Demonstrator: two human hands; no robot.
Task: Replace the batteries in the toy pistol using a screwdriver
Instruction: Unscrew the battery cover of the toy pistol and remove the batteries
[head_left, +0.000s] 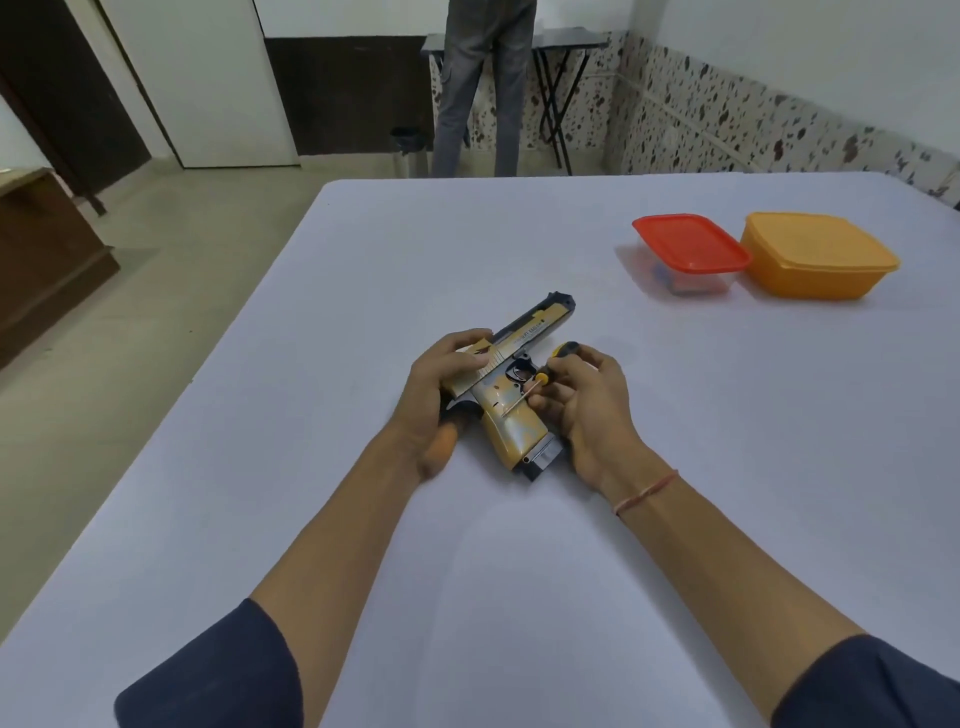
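Now left hand (441, 384) fingers wrapped over toy pistol (511, 387) slide, right hand (582, 400) fingers pinching screwdriver (540, 378) — tip on grip

Both forearms extended forward, converging. Left hand (435, 384) palm-down, fingers curled in a clamp. Right hand (582, 402) fingers pinched, thread band on wrist.

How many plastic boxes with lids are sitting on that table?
2. The red-lidded clear box sits at the table's far right, and the orange box stands just right of it, close beside. Both are well beyond the hands; none appears hidden.
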